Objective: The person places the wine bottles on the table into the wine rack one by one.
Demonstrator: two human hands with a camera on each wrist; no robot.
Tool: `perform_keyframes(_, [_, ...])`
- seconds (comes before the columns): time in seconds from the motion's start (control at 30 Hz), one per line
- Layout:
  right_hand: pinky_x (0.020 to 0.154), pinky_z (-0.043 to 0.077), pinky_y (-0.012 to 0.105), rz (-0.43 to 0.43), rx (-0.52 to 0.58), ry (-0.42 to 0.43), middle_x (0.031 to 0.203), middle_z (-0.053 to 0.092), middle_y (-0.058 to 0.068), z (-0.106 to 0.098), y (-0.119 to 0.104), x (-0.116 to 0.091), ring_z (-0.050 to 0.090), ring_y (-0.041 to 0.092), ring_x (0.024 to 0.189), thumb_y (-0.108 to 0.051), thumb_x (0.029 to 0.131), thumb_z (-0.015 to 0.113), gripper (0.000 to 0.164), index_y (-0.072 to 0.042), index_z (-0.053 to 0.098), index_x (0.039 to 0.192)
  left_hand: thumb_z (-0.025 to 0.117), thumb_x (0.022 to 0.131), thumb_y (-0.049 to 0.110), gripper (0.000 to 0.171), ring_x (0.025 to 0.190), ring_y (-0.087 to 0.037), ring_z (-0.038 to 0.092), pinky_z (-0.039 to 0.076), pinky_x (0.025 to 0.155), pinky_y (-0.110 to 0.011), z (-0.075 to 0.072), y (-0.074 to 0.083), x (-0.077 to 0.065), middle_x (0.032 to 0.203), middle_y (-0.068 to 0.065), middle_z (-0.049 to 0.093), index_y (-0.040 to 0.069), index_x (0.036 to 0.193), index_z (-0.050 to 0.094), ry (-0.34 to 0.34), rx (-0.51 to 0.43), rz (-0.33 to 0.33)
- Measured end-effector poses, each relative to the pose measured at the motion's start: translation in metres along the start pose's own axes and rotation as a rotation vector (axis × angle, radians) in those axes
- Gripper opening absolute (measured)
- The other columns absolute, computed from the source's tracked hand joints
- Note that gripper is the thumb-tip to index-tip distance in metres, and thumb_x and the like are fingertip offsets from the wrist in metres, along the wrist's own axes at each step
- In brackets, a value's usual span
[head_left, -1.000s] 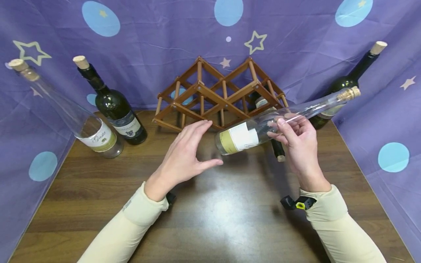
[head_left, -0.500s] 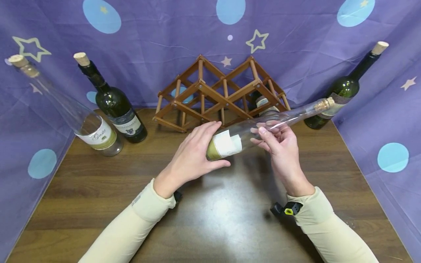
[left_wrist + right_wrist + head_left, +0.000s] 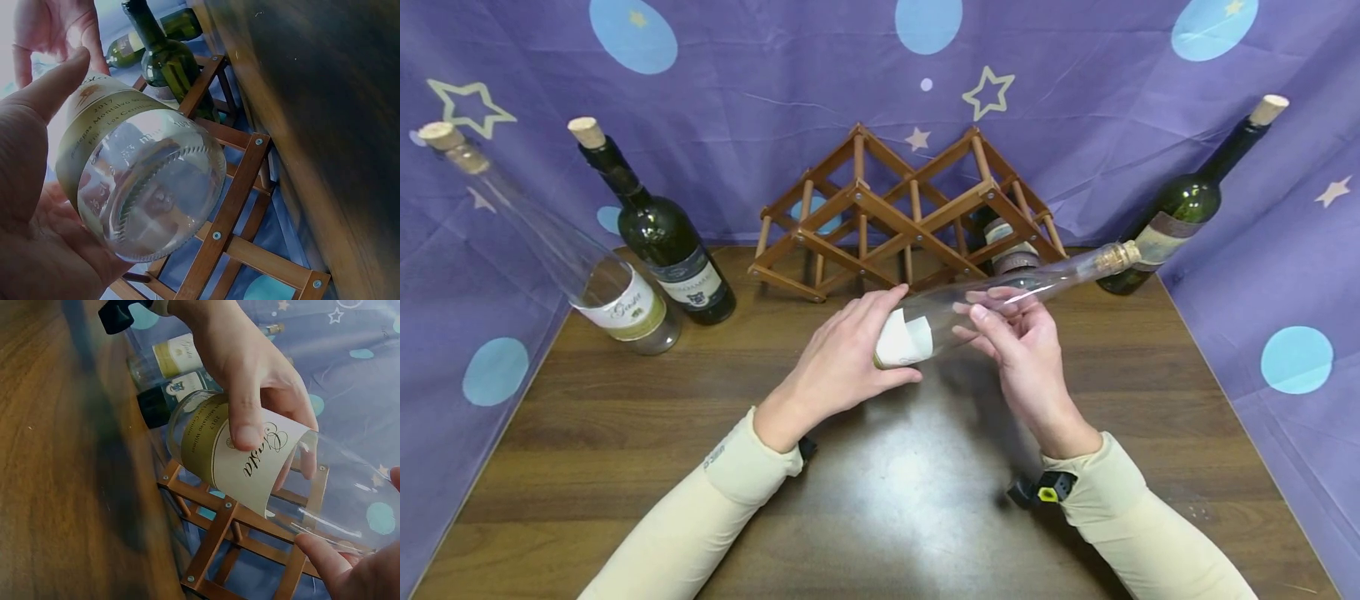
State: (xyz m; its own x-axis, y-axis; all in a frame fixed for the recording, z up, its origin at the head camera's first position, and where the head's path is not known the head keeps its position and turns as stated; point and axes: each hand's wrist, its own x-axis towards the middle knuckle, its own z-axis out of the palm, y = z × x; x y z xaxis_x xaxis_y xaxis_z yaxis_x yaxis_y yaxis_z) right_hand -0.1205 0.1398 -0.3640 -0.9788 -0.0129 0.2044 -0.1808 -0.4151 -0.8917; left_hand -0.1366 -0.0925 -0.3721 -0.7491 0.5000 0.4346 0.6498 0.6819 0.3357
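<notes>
A clear glass wine bottle (image 3: 943,304) with a cork and a white and gold label lies tilted across both hands above the table, its neck up to the right. Around its base end my left hand (image 3: 838,358) grips, thumb in front on the label and fingers behind, as the right wrist view shows. My right hand (image 3: 1026,358) holds the bottle's upper body between thumb and fingers. In the left wrist view the round bottle base (image 3: 156,187) faces the camera. Just behind is a wooden wine rack (image 3: 919,237), with a dark bottle (image 3: 1015,257) lying in its right part, partly hidden.
At the left stand a corked clear bottle (image 3: 632,312) and a corked dark green bottle (image 3: 688,275). Another dark bottle (image 3: 1183,204) stands at the right. A purple cloth (image 3: 737,108) hangs around the back and sides of the wooden table (image 3: 910,517).
The clear bottle has moved left and toward me with my right hand. My left hand, apart from it a second ago, has come onto its base end and now grips it.
</notes>
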Motion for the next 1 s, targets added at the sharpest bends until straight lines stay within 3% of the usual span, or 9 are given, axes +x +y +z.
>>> perform_keyframes(0.23, [0.087,0.051,0.052,0.016,0.016,-0.022,0.122,0.061,0.021,0.001,0.003,-0.003,0.063,0.039,0.111,-0.004,0.093,0.067,0.039,0.006,0.045,0.124,0.084,0.072,0.052,0.097,0.110,-0.021,0.056,0.048,0.088,-0.038,0.001,-0.001,-0.002,0.131,-0.004,0.056,0.009,0.149,0.041,0.004,0.009,0.015])
perform_keyframes(0.47, [0.088,0.052,0.050,0.029,0.015,-0.045,0.125,0.059,0.022,0.000,0.005,-0.003,0.062,0.037,0.112,-0.002,0.094,0.064,0.042,0.008,0.042,0.128,0.083,0.075,0.047,0.091,0.110,-0.022,0.055,0.046,0.091,-0.038,0.001,-0.004,-0.003,0.131,-0.005,0.056,0.007,0.147,0.043,0.013,-0.013,0.051])
perform_keyframes(0.67, [0.089,0.052,0.049,0.057,-0.033,-0.039,0.129,0.057,0.024,-0.001,0.005,-0.004,0.059,0.039,0.117,-0.006,0.094,0.066,0.046,0.006,0.041,0.130,0.083,0.076,0.046,0.090,0.111,-0.023,0.054,0.044,0.092,-0.039,-0.001,-0.006,-0.004,0.132,-0.005,0.055,0.008,0.148,0.042,0.004,-0.015,0.059])
perform_keyframes(0.87, [0.091,0.051,0.046,0.114,-0.088,-0.065,0.135,0.048,0.035,-0.003,0.004,-0.003,0.056,0.041,0.121,-0.007,0.096,0.064,0.053,0.011,0.034,0.135,0.084,0.076,0.044,0.089,0.110,-0.023,0.054,0.045,0.089,-0.041,-0.003,-0.010,-0.007,0.132,-0.004,0.056,0.008,0.147,0.043,0.011,-0.013,0.069])
perform_keyframes(1.0, [0.092,0.051,0.047,0.134,-0.126,-0.086,0.135,0.048,0.033,-0.004,-0.001,-0.005,0.058,0.038,0.119,-0.008,0.095,0.066,0.054,0.007,0.036,0.137,0.084,0.075,0.043,0.089,0.110,-0.023,0.054,0.044,0.090,-0.040,-0.006,-0.011,-0.008,0.132,-0.005,0.056,0.007,0.146,0.044,0.019,-0.012,0.074])
